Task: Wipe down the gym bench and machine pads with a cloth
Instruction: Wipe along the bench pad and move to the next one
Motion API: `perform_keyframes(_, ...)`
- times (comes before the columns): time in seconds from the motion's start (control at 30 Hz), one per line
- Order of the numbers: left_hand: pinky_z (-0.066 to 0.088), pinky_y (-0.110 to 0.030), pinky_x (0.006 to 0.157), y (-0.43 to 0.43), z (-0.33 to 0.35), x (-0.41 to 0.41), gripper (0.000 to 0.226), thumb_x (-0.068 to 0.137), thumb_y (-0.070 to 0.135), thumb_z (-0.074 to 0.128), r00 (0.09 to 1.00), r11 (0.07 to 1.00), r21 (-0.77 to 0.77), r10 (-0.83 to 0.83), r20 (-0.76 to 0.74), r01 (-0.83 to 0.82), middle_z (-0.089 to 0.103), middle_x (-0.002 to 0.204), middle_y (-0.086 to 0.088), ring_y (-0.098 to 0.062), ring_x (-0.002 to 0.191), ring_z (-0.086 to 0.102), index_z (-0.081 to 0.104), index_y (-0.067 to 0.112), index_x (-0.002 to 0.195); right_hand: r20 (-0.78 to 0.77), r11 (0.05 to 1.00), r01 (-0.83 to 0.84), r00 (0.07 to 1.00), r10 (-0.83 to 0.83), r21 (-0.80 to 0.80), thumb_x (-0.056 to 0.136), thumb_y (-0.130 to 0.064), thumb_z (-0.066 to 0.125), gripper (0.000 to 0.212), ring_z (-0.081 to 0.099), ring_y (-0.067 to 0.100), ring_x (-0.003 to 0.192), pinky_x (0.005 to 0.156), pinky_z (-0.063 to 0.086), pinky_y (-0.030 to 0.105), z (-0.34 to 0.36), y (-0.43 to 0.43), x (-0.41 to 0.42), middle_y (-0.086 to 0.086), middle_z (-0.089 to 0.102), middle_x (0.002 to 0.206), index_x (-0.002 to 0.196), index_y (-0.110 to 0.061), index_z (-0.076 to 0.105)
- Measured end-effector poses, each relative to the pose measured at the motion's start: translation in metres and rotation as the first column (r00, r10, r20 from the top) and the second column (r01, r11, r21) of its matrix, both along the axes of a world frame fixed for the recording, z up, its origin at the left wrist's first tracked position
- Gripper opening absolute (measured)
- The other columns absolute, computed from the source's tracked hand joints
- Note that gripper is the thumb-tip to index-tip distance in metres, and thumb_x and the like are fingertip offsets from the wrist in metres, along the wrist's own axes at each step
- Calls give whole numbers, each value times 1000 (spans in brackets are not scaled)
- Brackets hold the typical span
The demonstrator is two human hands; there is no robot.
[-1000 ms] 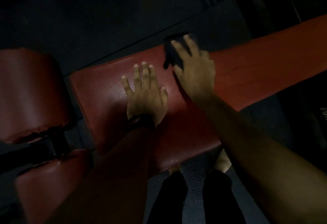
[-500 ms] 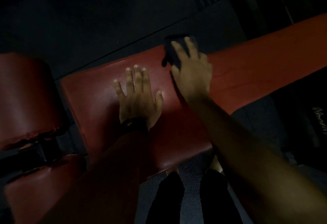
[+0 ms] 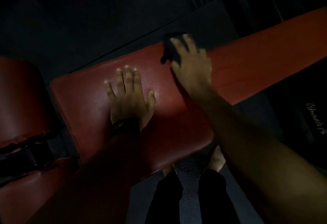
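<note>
Cloth (image 3: 170, 51) comes first for us: a small, dark, nearly black piece, bunched and a little blurred, lying at the far edge of the red bench pad (image 3: 83, 99), with one corner trailing toward the pad's near side. Over it the fingers (image 3: 185, 44) of the right hand (image 3: 193, 66) lie fairly straight, pressing it onto the pad rather than curling round it. The thumb runs along the cloth's near edge, and we cannot tell whether it pinches the fabric. The right forearm crosses back over the pad's near right corner. Toward the middle of the pad the left hand (image 3: 129, 98) lies flat, palm down, its fingers (image 3: 127, 76) spread and relaxed, holding nothing, with a dark band (image 3: 124, 125) at the wrist. The pad is glossy red vinyl with a sheen around that hand. To the pad's right the red upholstery runs on as a long, narrower section (image 3: 269, 46). To its left we see a rounded red pad (image 3: 19, 99) and another red pad (image 3: 35, 188) nearer us, with a dark bracket (image 3: 23, 154) between them. Beneath the pad's near edge we make out dark trouser legs (image 3: 168, 199), a bare foot (image 3: 218, 158) and a textured floor mat (image 3: 188, 179).
</note>
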State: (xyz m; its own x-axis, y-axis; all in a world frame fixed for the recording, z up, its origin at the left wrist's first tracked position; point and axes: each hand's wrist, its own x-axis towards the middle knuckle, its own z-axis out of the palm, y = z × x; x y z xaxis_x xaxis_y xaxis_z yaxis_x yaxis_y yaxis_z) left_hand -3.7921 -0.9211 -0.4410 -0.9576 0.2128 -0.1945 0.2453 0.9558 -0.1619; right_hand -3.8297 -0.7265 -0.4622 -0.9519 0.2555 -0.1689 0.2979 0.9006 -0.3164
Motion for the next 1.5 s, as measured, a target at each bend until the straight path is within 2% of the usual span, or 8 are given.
perform_keyframes(0.1,15,-64,120,0,1,0,77,99,55,26,1000,1000,-13,-1,-11,0,21,167,-15,-35,153,16,23,7,159,118,929,369,924,-363,-29,100,-43,49,63,44,32,129,98,42,45,-3,2,5,-3,15,168,158,-40,23)
perform_keyframes(0.17,15,-64,119,1,2,0,77,98,55,24,1000,1000,-15,0,-5,0,22,166,-15,-35,153,17,24,7,159,132,932,359,922,-363,58,100,-43,49,65,44,32,125,96,41,45,6,-26,20,-2,13,169,158,-39,22)
perform_keyframes(0.4,15,-65,119,0,0,0,78,98,55,23,1000,1000,-12,-2,7,2,21,166,-16,-36,153,16,22,7,159,-90,977,-213,973,215,21,96,-42,54,62,48,35,124,93,45,47,13,-40,-12,-4,25,166,154,-43,33)
perform_keyframes(0.63,15,-64,119,-1,2,0,78,98,57,22,1000,1000,0,-5,15,5,21,167,-14,-35,153,17,21,8,159,94,916,402,912,-400,-9,98,-42,52,68,45,32,124,96,41,47,2,-26,37,-4,13,169,159,-41,22)
perform_keyframes(0.9,3,-65,121,-4,6,1,87,91,65,26,996,998,57,-36,84,31,10,169,-12,-34,156,5,16,15,161,-110,974,-220,968,224,49,90,-36,62,68,54,38,110,84,48,48,1,-3,55,1,33,163,153,-40,38)
perform_keyframes(1.1,-2,-65,121,-7,10,1,87,91,65,33,991,996,74,-62,118,53,3,171,-9,-32,157,-4,12,19,162,106,884,468,878,-467,21,98,-42,52,69,44,34,124,98,41,48,-2,5,97,-5,12,169,159,-41,20)
perform_keyframes(1.37,-4,-67,120,36,12,3,89,94,62,36,979,988,68,123,163,-136,2,168,-21,-41,155,-7,11,9,161,-147,993,-117,982,120,30,86,-36,68,71,55,36,111,84,48,47,-4,5,118,0,36,161,152,-39,41)
perform_keyframes(1.5,-3,-70,118,58,3,1,86,97,60,32,975,983,43,169,146,-177,-3,168,-24,-41,155,-8,7,9,161,-11,953,303,953,-304,-14,95,-39,57,70,47,35,123,95,44,49,-13,23,123,-4,19,168,158,-42,26)
